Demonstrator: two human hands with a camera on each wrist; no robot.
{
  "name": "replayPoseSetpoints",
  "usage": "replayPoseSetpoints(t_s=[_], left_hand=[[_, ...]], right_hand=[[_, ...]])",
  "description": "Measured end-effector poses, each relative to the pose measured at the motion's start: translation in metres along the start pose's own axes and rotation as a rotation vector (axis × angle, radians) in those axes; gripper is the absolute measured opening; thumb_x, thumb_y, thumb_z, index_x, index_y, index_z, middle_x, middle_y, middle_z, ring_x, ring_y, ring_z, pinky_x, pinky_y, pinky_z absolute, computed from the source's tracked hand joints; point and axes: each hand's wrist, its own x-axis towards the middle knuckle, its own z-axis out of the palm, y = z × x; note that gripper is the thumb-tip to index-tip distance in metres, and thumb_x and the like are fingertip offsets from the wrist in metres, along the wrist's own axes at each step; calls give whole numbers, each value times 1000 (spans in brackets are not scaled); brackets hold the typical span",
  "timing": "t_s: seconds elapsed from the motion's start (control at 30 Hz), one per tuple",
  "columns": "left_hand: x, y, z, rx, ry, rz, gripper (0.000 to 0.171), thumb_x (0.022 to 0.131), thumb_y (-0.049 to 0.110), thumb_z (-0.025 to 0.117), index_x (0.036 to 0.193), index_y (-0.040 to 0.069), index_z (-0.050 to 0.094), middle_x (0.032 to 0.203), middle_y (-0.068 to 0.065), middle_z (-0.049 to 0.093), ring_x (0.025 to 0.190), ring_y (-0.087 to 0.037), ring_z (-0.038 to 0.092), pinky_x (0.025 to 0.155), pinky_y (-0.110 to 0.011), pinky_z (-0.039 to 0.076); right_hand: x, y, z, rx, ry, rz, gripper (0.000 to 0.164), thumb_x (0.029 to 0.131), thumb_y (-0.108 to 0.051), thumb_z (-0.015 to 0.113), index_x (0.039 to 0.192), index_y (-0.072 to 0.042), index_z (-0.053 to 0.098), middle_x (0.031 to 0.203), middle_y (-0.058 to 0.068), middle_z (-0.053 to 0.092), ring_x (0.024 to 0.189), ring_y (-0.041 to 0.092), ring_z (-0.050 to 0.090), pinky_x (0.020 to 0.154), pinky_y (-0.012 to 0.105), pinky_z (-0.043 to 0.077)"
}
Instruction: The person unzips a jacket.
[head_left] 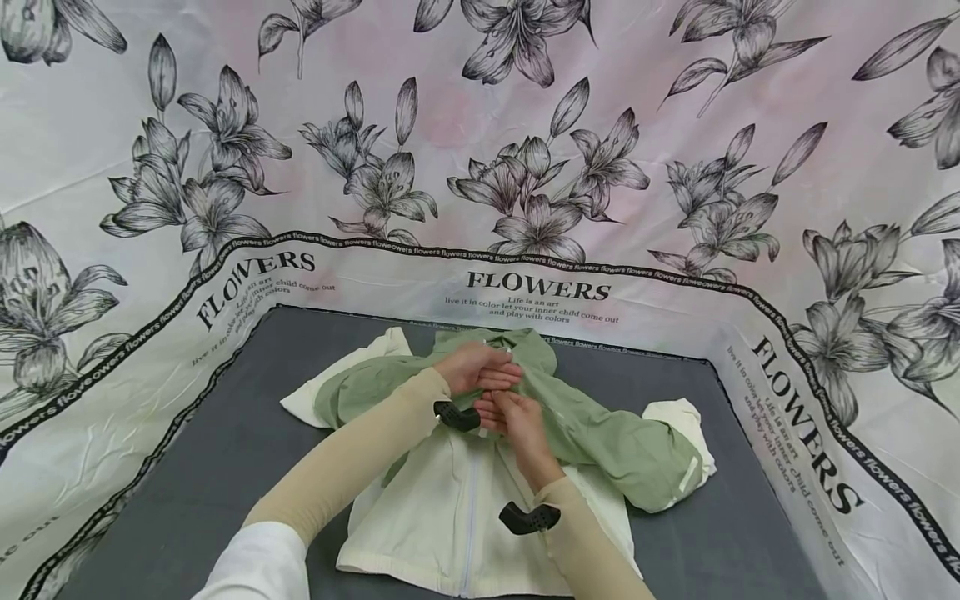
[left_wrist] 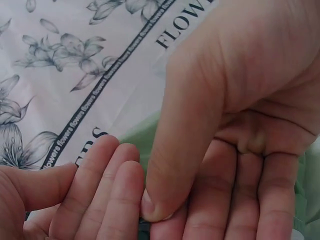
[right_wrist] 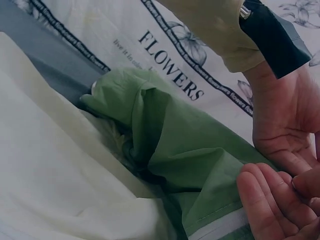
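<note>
A jacket (head_left: 427,492) lies spread on the dark grey surface, with a cream body, a pale front zip (head_left: 469,517) and green upper part. Its green sleeves (head_left: 637,454) reach out to both sides and end in cream. Over the green upper part, my left hand (head_left: 474,367) has extended fingers, its thumb against the index finger; the left wrist view shows nothing plainly held. Just below it, my right hand (head_left: 521,421) is turned up with straight fingers, their tips beside the left fingers. The right wrist view shows those right fingers (right_wrist: 265,200) in front of green fabric.
The dark grey surface (head_left: 225,417) extends around the jacket. A white cloth printed with black flowers (head_left: 525,183) and lettering rises behind and along both sides. Black wrist mounts (head_left: 531,518) sit on both forearms over beige sleeves.
</note>
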Motion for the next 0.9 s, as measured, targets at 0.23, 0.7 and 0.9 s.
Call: replayPoseSetpoints(t_s=[0.23,0.7,0.9], left_hand=[[4,3,1,-25,3,27,41,107,13,47,141,-10,52,139,-26,59,133,-35,57,110,-37,53],[12,14,2,-125,41,-11,39,107,9,48,143,-6,50,140,-25,60,132,-34,58,108,-35,55],[14,20,2,-146,47,-14,40,107,9,48,145,-5,48,140,-24,60,131,-33,59,104,-32,58]], right_hand=[[-2,-3,-4,-14,-11,4,34,106,-18,52,119,12,65,83,-1,75,74,6,73,69,21,64],[-4,-3,-5,45,3,-3,32,105,-12,52,118,15,63,76,-1,72,69,10,73,71,28,66],[-5,-3,-5,57,-3,-12,30,105,-12,50,114,14,64,73,-2,70,69,11,74,72,29,67]])
